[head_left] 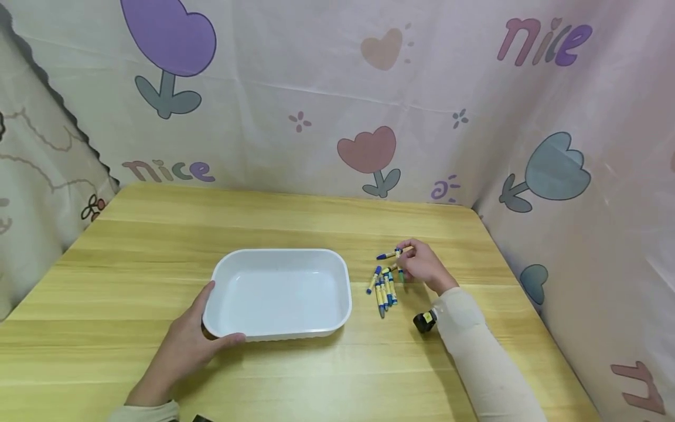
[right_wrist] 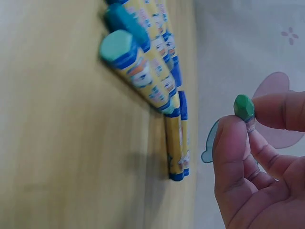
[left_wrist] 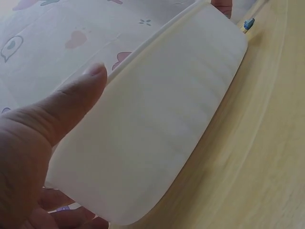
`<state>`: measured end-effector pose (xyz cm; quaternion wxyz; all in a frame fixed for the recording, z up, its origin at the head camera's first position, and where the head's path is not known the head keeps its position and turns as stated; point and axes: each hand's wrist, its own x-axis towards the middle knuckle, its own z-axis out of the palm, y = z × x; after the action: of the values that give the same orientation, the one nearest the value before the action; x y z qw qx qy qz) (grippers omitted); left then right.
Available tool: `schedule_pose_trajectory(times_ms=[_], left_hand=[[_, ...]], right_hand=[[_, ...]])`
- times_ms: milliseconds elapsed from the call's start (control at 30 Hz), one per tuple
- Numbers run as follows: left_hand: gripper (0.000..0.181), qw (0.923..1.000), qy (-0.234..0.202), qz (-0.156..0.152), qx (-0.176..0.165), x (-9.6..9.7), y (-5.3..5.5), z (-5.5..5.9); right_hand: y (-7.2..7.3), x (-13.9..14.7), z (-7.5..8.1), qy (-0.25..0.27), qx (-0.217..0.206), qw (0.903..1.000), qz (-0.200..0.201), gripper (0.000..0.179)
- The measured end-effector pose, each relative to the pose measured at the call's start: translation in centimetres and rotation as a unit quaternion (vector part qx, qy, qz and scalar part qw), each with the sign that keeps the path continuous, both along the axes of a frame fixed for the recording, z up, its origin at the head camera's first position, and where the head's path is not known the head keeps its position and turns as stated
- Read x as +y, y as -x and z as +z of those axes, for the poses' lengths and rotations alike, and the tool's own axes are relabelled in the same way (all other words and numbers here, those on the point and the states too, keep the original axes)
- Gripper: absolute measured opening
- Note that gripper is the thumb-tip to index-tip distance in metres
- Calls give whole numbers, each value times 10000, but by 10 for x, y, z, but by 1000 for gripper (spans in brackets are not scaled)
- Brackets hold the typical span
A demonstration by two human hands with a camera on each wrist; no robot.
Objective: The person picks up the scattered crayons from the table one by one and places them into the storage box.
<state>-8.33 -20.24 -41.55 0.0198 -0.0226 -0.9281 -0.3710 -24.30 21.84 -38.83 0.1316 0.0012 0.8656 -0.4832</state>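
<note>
At the left, the person's left hand (head_left: 181,346) held the near left corner of a white tray (head_left: 276,302), its thumb along the front rim. The tray stood upright on the wooden tabletop (head_left: 295,387). Just beyond its right side lay a loose cluster of yellow-wrapped crayons (head_left: 385,292), most of them side by side. Rightmost, the right hand (head_left: 422,265) pinched a green crayon (right_wrist: 244,107) between thumb and fingers, beside the cluster.

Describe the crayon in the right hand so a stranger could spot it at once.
Find the white tray on the wooden table; crayons lie to its right. At their right edge, the right hand pinches a green-tipped crayon, the only one held; its neighbours lie loose.
</note>
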Motion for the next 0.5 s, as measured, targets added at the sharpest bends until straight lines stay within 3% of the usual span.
schedule_pose_trajectory(times_ms=[500], left_hand=[[114,10000,16,1,-60,-1,-3,-2]], right_hand=[[1,-9,14,285,17,9995,150,34]])
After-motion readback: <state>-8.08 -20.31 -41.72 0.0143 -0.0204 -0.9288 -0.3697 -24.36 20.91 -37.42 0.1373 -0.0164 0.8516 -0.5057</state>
